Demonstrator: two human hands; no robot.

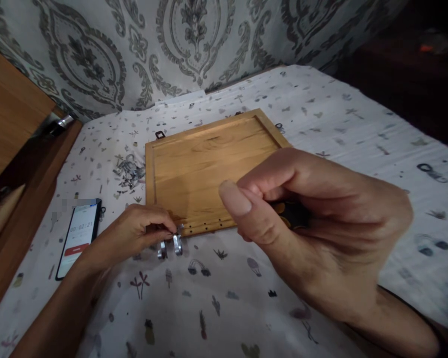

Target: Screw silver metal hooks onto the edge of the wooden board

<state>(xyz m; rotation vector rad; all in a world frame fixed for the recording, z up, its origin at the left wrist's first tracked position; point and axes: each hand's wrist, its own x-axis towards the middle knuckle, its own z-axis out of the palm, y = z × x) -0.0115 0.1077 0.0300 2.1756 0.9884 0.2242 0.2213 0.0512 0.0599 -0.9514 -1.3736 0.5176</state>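
The wooden panel (209,169) lies flat on the printed cloth (216,288), its raised rim running round a sunken middle. At its near left corner, the left hand (134,231) has its grip closed, thumb and fingertips pinching a metal fitting (177,243) right at the panel's edge. A second fitting (161,249) sits just beside it, to the left. A row of small dark holes runs along the near edge, to the right of this grip.

The right hand (321,228) is raised close to the camera, covering the panel's near right part. Its grip is closed, fingers curled round what is probably a black and yellow handle (296,214), mostly hidden.

A heap of loose hardware (130,171) lies left of the panel, and a phone (78,238) lies nearer, beyond the left forearm.
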